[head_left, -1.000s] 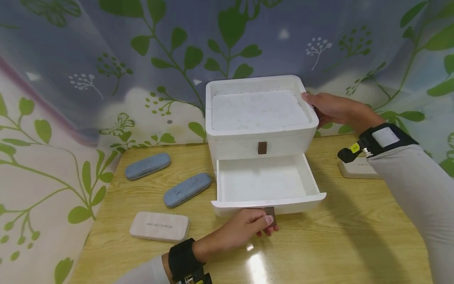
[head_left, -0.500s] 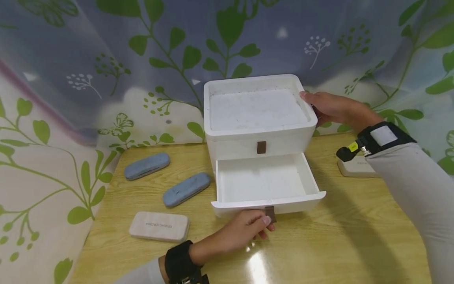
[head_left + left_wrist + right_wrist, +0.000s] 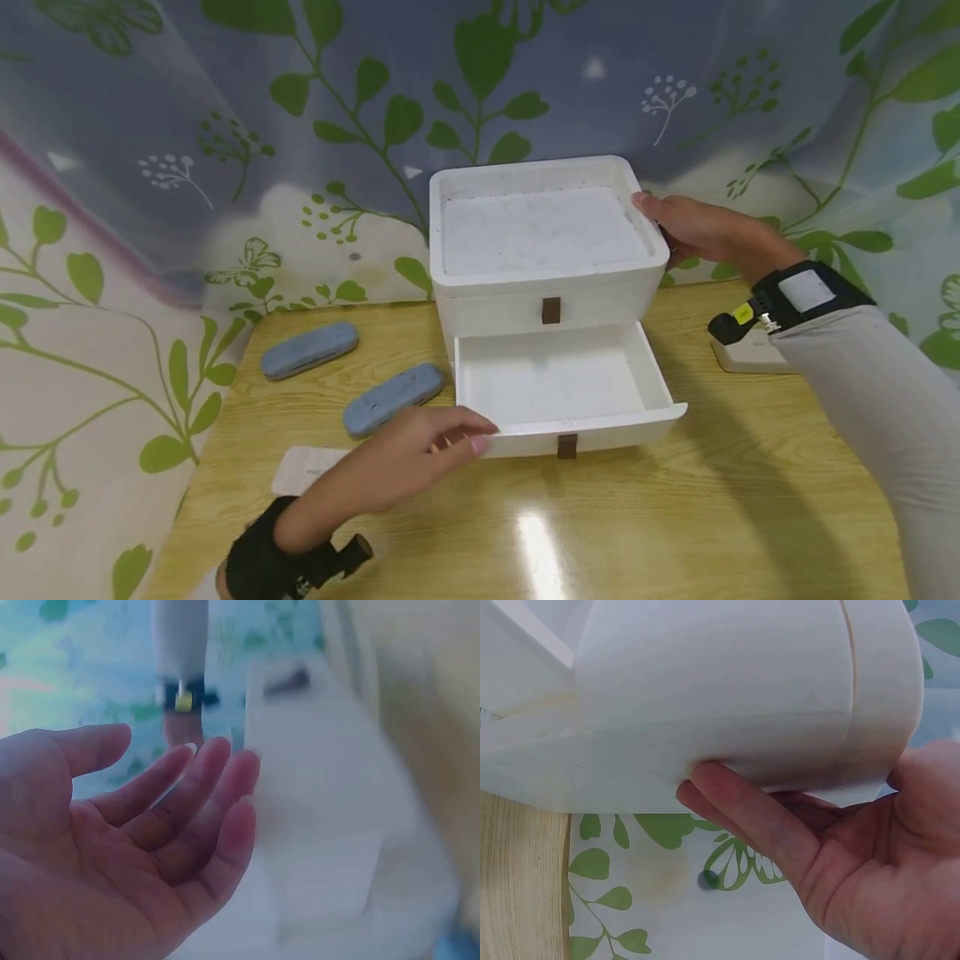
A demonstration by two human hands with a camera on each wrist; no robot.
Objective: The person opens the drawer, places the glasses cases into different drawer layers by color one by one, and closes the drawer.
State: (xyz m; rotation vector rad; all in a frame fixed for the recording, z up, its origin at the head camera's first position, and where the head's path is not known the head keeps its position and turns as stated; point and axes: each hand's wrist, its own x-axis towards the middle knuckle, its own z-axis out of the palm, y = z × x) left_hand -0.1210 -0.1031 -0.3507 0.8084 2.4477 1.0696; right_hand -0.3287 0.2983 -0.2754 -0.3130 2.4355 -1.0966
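A white two-drawer storage box (image 3: 510, 292) stands against the patterned backdrop, its lower drawer (image 3: 555, 383) pulled out and bare inside. My left hand (image 3: 405, 458) is at the left end of the drawer front, away from its brown pull tab (image 3: 567, 447). Its fingers are loosely bent; in the left wrist view the palm of this hand (image 3: 150, 840) holds nothing. With the thumb over the top rim and fingers against the side, my right hand (image 3: 701, 225) grips the box's right side. The right wrist view shows its fingers (image 3: 750, 810) fairly straight along that wall.
Left of the box lie two blue glasses cases (image 3: 310, 350) on the wooden table (image 3: 637, 533). A pale case (image 3: 303, 468) is partly hidden behind the left forearm. Another pale case (image 3: 750, 354) lies under the right wrist.
My left hand has let go of the drawer's pull tab and moved left to the end of the drawer front. The drawer stays out, and my right hand keeps its place.
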